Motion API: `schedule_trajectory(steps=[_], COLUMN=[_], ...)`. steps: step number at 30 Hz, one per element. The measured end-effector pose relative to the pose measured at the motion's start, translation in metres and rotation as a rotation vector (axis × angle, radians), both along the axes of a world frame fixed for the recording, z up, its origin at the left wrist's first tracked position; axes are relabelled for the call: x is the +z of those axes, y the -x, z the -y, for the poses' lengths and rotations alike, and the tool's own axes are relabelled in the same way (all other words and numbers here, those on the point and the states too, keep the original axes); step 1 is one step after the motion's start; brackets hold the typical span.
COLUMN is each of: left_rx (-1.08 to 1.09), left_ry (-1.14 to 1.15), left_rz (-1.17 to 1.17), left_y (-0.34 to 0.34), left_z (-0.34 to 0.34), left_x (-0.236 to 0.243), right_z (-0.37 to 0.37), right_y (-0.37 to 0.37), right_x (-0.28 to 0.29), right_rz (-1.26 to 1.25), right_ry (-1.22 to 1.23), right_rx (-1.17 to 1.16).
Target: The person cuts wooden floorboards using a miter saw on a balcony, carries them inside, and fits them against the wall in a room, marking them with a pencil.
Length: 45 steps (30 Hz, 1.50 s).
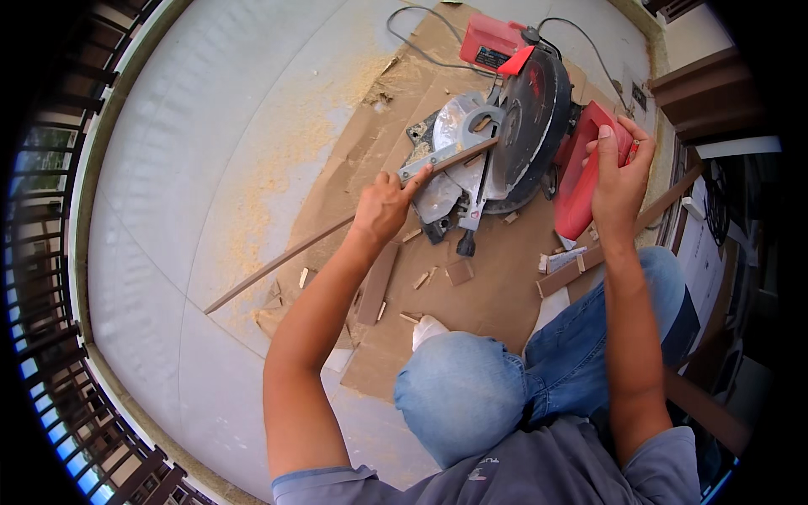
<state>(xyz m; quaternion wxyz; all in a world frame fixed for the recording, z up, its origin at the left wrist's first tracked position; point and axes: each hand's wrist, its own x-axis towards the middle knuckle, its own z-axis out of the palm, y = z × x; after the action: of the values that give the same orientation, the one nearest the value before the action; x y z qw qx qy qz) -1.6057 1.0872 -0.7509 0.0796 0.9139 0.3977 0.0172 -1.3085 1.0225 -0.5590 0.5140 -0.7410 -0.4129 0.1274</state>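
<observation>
I crouch beside a miter saw with a black round blade guard (532,126), a red motor housing (484,38) and a red handle (574,210). My left hand (392,202) holds a long, thin brown wooden strip (278,265) along the silver fence (438,156), index finger pressed on it. The strip runs from beside the blade down-left toward the pale floor. My right hand (619,172) grips the red handle at the saw's right side, thumb over it. The blade itself is hard to make out behind its guard.
Cardboard (488,316) with wooden offcuts (459,272) lies under the saw. Sawdust covers pale flooring (168,210) at left, bordered by a dark railing (59,151). A black cord (404,50) loops behind the saw. Boards (572,273) lie at right near my bent knees.
</observation>
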Motion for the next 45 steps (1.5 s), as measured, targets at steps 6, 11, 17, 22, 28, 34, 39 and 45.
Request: schedule_trajectory(steps=[6,11,17,22,28,34,39,45], left_rx=[-0.002,-0.001,0.006,-0.016,0.028,0.153,0.438,0.782], left_ry=[-0.010,0.012,0.042,-0.007,0.098,0.209,0.512,1.032], left_rz=[-0.004,0.012,-0.014,-0.075,-0.014,-0.155,0.006,0.107], left_y=[0.001,-0.001,-0.002,0.006,0.054,0.127,0.185,0.175], left_z=[0.001,0.002,0.001,-0.001,0.021,0.086,0.177,0.239], left_x=[0.001,0.003,0.003,-0.003,0.012,0.049,0.086,0.089], right_z=[0.036,0.061,0.052,-0.054,-0.197,-0.115,0.076,0.218], right_y=[0.013,0.020,0.023,-0.055,-0.181,-0.173,-0.209,-0.280], right_x=[-0.045,-0.077,-0.056,0.028,0.059,0.050,-0.105,-0.207], right_rz=[0.066,0.175,0.163,0.170,-0.016,-0.013,0.478,0.972], right_ry=[-0.025,-0.012,-0.005,0.097,0.238,-0.062,0.548,0.551], right_rx=[-0.016,-0.018,-0.014,0.030,0.411,0.388,0.486,0.778])
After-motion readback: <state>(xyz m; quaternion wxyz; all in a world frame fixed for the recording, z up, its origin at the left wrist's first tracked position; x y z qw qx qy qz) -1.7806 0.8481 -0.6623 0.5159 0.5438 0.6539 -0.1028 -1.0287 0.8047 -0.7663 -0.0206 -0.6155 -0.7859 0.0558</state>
